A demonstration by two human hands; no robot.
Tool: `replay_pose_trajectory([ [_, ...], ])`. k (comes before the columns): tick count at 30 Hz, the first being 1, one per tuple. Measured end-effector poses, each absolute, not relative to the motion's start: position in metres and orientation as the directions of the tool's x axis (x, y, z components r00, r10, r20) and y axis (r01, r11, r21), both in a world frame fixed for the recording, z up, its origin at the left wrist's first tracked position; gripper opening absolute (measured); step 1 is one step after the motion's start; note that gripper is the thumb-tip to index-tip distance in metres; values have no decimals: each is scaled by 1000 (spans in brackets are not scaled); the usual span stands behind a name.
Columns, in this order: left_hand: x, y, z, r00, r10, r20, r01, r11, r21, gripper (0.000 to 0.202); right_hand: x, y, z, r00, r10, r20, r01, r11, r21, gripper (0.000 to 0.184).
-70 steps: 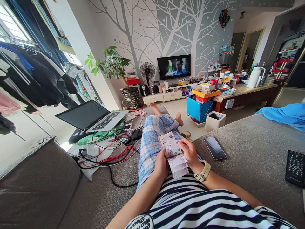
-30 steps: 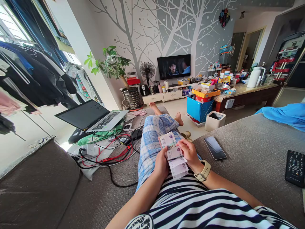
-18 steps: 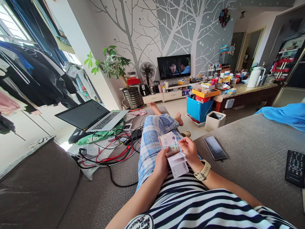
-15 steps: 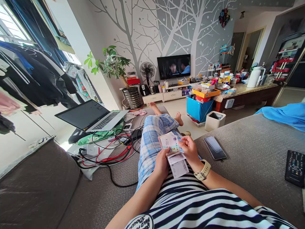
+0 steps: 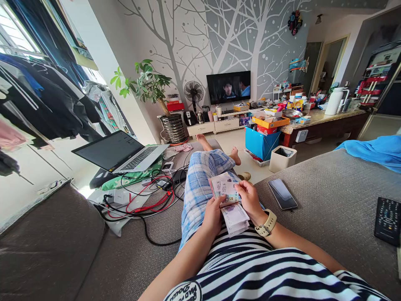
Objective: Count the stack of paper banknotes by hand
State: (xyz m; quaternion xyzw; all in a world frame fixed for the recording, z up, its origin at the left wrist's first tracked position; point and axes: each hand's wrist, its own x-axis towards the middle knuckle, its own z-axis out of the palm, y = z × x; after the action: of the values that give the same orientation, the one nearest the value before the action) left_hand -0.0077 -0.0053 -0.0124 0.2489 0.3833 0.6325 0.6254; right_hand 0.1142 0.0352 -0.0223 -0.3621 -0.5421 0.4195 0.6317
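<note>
A stack of banknotes (image 5: pixel 221 181) is held over my lap, its notes pale with pink and purple print. My left hand (image 5: pixel 213 213) is closed on the stack's lower left, thumb lying on top. At the right edge, my right hand (image 5: pixel 249 196) pinches one of the notes between thumb and fingers. Several folded-down banknotes (image 5: pixel 235 217) hang below the stack toward my striped shirt. A pale watch (image 5: pixel 266 223) circles my right wrist. My legs in blue checked trousers (image 5: pixel 200 175) stretch out beneath.
On the grey sofa lie a phone (image 5: pixel 282 194) and a remote control (image 5: pixel 387 221) to the right. An open laptop (image 5: pixel 138 159) and tangled cables (image 5: pixel 153 205) lie to the left. A white bin (image 5: pixel 282 159) and blue box (image 5: pixel 262 143) stand beyond.
Another note has come down onto the hanging banknotes below the stack, which now spread further right. My right hand has shifted slightly at the stack's edge.
</note>
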Motion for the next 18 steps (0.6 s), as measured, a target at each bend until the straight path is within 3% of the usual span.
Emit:
replay_pose_trajectory([
  [18,-7,-1,-13,-92,975,-201,-667,89,740,32,115,25,-13,32,896,442,-162,441,-883,28],
])
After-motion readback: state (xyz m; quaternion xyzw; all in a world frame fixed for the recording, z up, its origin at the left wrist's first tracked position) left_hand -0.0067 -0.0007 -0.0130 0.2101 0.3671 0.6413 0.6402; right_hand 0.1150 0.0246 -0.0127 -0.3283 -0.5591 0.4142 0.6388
